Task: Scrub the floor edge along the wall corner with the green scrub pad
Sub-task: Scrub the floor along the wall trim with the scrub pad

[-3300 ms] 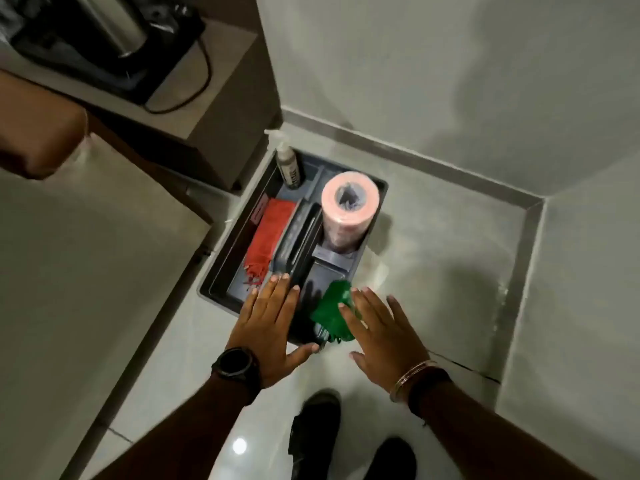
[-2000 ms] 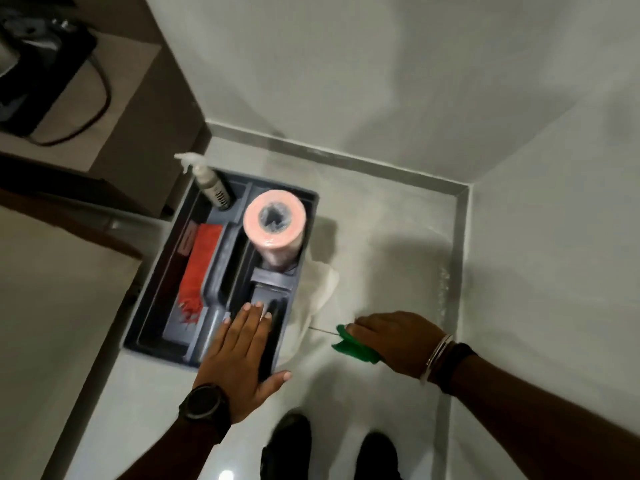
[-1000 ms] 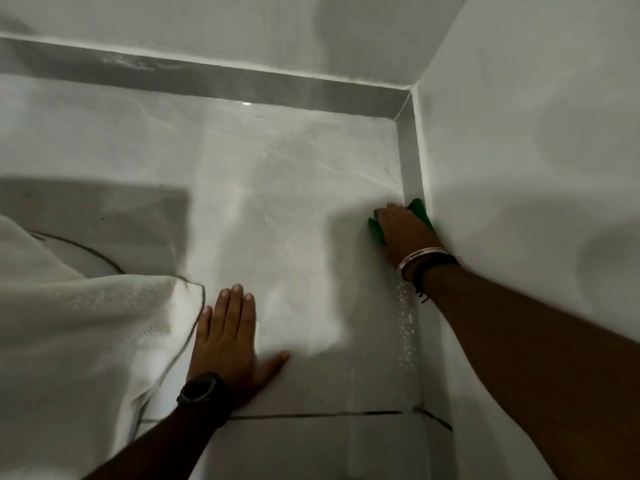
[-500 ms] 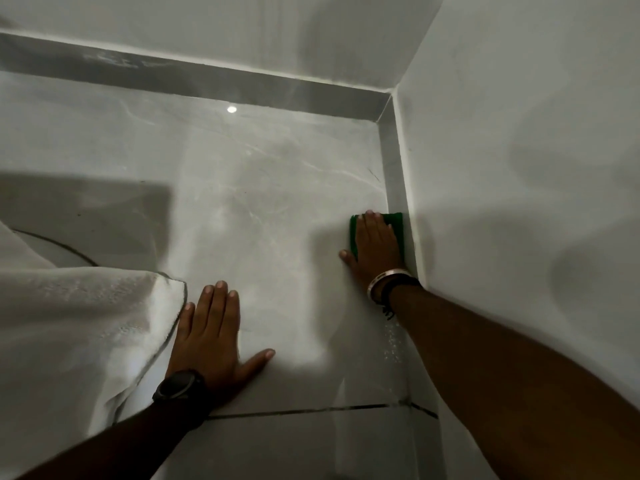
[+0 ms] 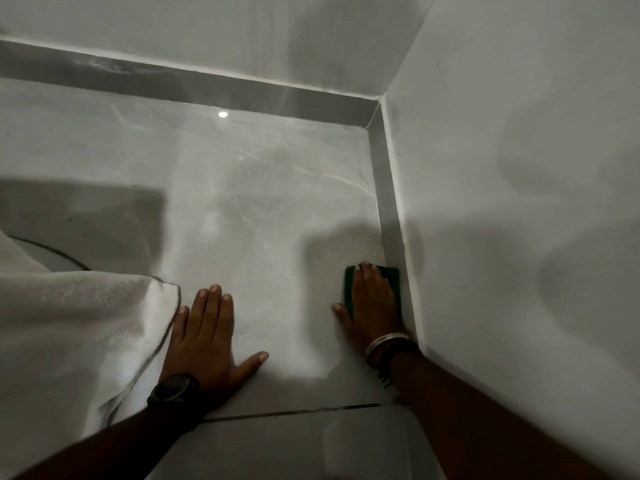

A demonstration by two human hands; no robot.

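The green scrub pad (image 5: 390, 272) lies flat on the grey floor tile, right against the grey skirting strip (image 5: 387, 202) at the foot of the right wall. My right hand (image 5: 372, 301) presses down on it, fingers flat on top, so only the pad's far edge and left side show. My left hand (image 5: 207, 336), with a black watch on the wrist, rests palm down and fingers spread on the floor to the left, holding nothing. The wall corner (image 5: 377, 107) is ahead of the pad.
A white cloth (image 5: 69, 334) lies bunched on the floor at the left, its edge touching my left hand. A dark grout line (image 5: 294, 410) crosses the floor near my wrists. White walls close off the far and right sides.
My right hand has drawn the pad back along the right skirting, away from the corner and toward me. My left hand stays planted on the floor.
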